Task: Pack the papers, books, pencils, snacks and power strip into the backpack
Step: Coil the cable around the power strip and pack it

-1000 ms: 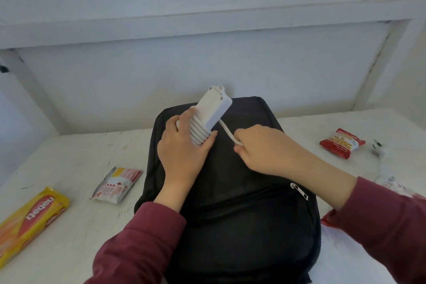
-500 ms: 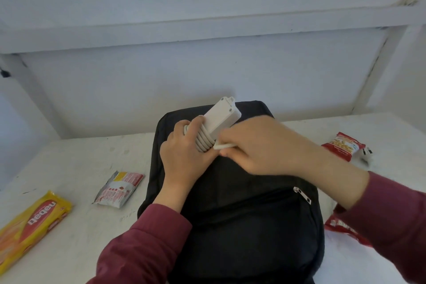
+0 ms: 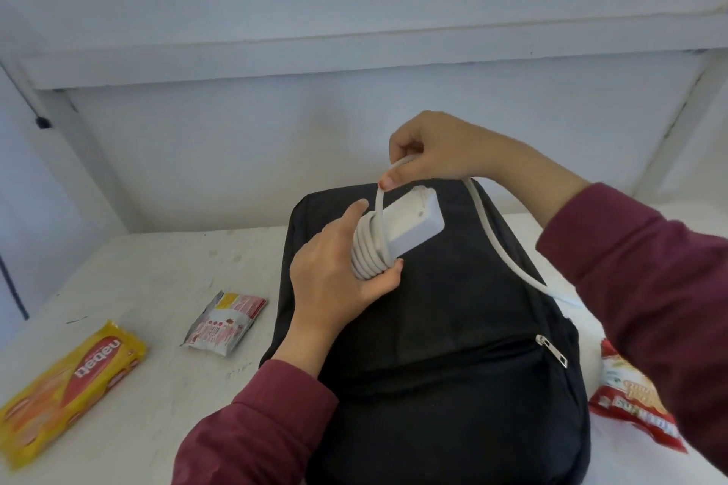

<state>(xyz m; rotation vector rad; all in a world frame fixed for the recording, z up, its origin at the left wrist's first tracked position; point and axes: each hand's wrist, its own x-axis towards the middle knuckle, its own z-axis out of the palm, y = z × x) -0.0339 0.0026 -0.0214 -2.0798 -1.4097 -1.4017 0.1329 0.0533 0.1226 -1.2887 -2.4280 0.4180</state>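
Note:
A black backpack [image 3: 445,327] lies flat on the white table, its front pocket zipper [image 3: 551,350] shut. Above its upper part my left hand [image 3: 335,280] grips a white power strip [image 3: 409,224] with several turns of its cord wound around it. My right hand [image 3: 437,150] is raised above the strip and pinches the white cord [image 3: 496,244], which loops down over the backpack's right side. Snack packs lie around: a yellow biscuit pack [image 3: 71,390], a silver and red sachet [image 3: 224,323] and a red snack bag [image 3: 630,402].
The white table [image 3: 157,276] runs to a white wall at the back, under a shelf [image 3: 354,59]. My right sleeve hides part of the table on the right side.
My right hand has lifted from beside the strip up and over it, carrying the cord around for another turn. The left hand keeps holding the strip.

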